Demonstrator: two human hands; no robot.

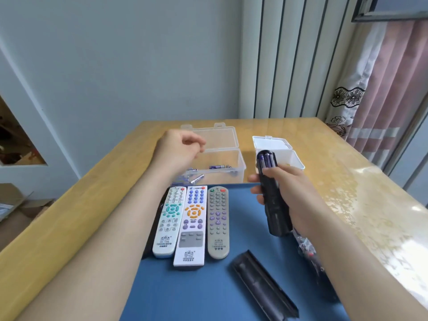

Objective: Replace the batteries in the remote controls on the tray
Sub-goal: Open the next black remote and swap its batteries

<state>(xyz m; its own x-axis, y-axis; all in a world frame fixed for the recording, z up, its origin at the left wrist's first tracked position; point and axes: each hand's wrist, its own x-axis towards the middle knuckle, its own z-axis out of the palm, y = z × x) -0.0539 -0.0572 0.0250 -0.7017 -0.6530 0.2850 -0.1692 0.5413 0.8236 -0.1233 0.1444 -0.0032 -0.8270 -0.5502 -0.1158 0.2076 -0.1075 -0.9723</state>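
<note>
Right hand [287, 195] is wrapped round the black remote [275, 216], raised over the far right of the tray [208, 293] with its back turned up, so the open bay and two batteries [266, 158] face the person. Its cover [261, 286] lies loose by the tray's near edge. Left hand [178, 147] hovers over the clear battery box [238, 174] beyond the tray's far edge, fingers loosely curled, nothing seen held; likely between transfers.
</note>
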